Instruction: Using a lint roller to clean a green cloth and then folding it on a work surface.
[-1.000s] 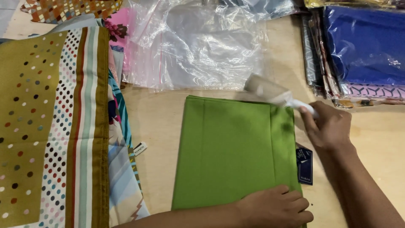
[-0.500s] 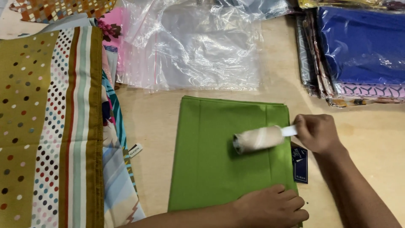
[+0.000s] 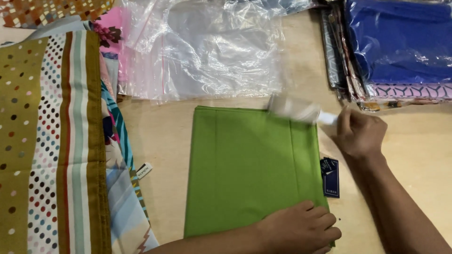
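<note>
Gripping a white lint roller (image 3: 295, 109) at the folded green cloth's (image 3: 249, 164) top edge, the right hand (image 3: 360, 134) worked while the left hand (image 3: 299, 230) pressed flat, fingers spread, on its lower corner.

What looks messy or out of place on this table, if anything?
Little stands out. The folded green cloth lies flat and square on the wooden table, left hand pressing its near corner, right hand holding a white lint roller at its far edge. Only the empty clear plastic bag behind lies crumpled, and the patterned fabrics at left overlap loosely.
</note>
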